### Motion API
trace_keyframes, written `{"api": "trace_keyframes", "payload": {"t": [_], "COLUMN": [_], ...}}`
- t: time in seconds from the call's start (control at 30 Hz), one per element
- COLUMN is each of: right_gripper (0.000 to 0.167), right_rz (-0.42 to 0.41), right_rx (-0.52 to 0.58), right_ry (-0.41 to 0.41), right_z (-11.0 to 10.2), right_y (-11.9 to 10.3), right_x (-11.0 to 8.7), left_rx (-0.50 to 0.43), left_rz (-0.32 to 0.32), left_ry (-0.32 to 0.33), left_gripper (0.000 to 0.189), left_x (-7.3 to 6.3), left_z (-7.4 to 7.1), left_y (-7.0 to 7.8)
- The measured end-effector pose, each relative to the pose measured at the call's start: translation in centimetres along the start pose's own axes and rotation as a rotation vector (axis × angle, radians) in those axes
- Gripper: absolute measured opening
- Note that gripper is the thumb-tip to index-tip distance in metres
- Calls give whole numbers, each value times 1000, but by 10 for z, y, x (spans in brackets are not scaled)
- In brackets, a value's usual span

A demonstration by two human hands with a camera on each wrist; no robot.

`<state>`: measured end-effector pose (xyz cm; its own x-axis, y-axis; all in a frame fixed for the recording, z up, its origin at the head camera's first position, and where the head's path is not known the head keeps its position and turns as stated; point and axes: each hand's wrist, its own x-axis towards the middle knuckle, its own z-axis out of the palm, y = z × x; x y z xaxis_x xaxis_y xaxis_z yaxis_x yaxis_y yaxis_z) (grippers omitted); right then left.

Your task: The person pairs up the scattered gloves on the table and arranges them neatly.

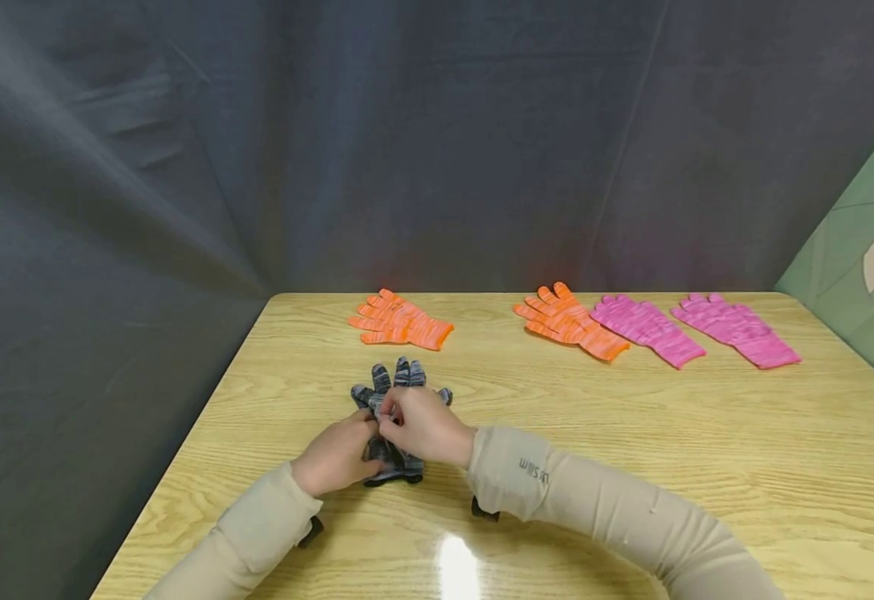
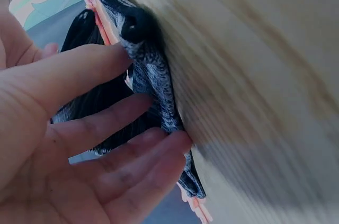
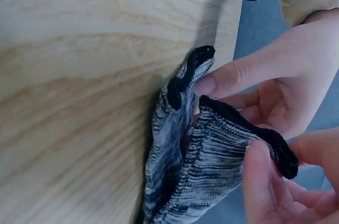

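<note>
A gray-and-black knit glove (image 1: 395,468) lies on the wooden table (image 1: 631,425), left of the middle, its fingers pointing away from the person and its black-edged cuff nearest the person. The right hand (image 1: 431,427) reaches over it, thumb and fingers pinching the black edge of a lifted knit flap (image 3: 217,155), which stands up at an angle from the glove part lying on the wood; whether this flap is a second glove or the upper layer of the same one, I cannot tell. The left hand (image 1: 337,454) is at the left side of the gray-and-black glove, its fingers loosely extended and spread, the thumb touching near the cuff and other fingertips resting along the glove's edge close to the tabletop. The two hands are close together over the glove. Behind it, toward the far edge of the table, lies an orange glove (image 1: 402,323), flat, with its cuff toward the right. Farther right along the far side lie another orange glove (image 1: 567,323), a pink glove (image 1: 650,331) whose fingertips meet that orange one, and a second pink glove (image 1: 736,331) just beside the first. Beige sleeves (image 1: 601,504) cover both forearms, and small black devices (image 1: 485,509) show under the wrists. A dark curtain (image 1: 444,150) hangs behind the table, and a green patterned panel (image 1: 867,258) stands at the right. A bright reflection shines on the near part of the tabletop.
</note>
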<state>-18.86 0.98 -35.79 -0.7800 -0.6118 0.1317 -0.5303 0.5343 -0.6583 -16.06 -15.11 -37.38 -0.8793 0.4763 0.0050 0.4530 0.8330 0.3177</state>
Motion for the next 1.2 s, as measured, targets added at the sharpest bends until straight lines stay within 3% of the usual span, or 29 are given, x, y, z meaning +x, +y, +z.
{"api": "trace_keyframes", "payload": {"t": [0.13, 0.47, 0.73, 0.93, 1.2], "right_gripper": [9, 9, 31, 24, 22], "right_rz": [-29, -47, -29, -64, -147], "right_rx": [-28, -114, -247, -320, -301], "right_ry": [-14, -66, -213, -263, -259], "right_z": [4, 7, 11, 13, 13], "right_y": [2, 4, 3, 6, 9], "right_x": [0, -1, -4, -6, -6], "left_rx": [-43, 11, 27, 22, 23], "left_rz": [-22, -124, -124, -131, -116], "left_ry": [17, 44, 42, 35, 18], "left_gripper": [28, 28, 29, 29, 29], "left_x": [-3, -10, -10, -9, -8], "left_z": [-1, 1, 2, 1, -2], "left_y": [-2, 3, 2, 1, 0]}}
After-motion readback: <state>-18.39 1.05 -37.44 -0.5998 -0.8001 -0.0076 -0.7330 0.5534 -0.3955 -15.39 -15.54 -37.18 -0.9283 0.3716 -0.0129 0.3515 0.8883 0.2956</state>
